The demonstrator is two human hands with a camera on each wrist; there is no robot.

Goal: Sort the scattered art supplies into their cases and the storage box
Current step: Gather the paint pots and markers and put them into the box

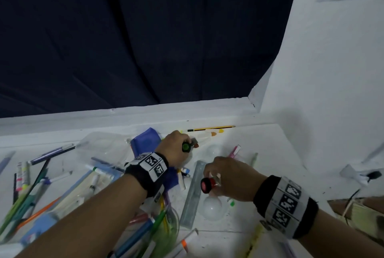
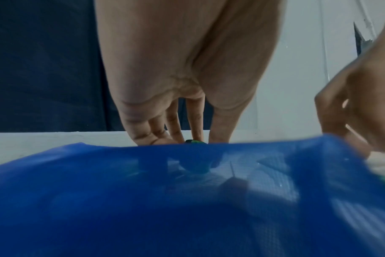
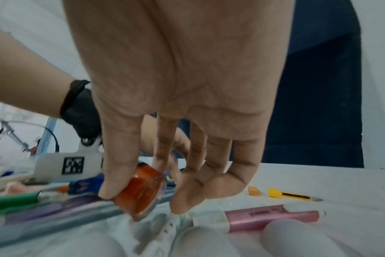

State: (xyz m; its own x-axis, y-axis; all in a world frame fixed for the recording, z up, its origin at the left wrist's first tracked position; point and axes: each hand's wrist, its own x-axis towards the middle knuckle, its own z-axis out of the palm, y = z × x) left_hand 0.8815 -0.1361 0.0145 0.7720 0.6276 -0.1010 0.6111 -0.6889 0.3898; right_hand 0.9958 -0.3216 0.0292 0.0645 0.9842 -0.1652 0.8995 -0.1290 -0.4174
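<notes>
My left hand (image 1: pixel 178 145) grips a small green paint pot (image 1: pixel 186 146) at the far middle of the white table, just past a blue mesh pouch (image 1: pixel 145 143). In the left wrist view the blue pouch (image 2: pixel 187 200) fills the lower half and only the top of the green pot (image 2: pixel 195 141) shows under the fingers (image 2: pixel 196 121). My right hand (image 1: pixel 224 176) pinches a small red paint pot (image 1: pixel 206 185) between thumb and fingers. The right wrist view shows the red pot (image 3: pixel 141 189) tilted above a clear paint palette (image 3: pixel 198 243).
Pens and markers lie scattered at left (image 1: pixel 41 174). A grey ruler (image 1: pixel 193 193) lies between my arms. A pink highlighter (image 1: pixel 234 152) and a yellow pencil (image 1: pixel 212 128) lie farther back. A wall (image 1: pixel 322 91) stands at right, a clear container (image 1: pixel 166 226) near my left forearm.
</notes>
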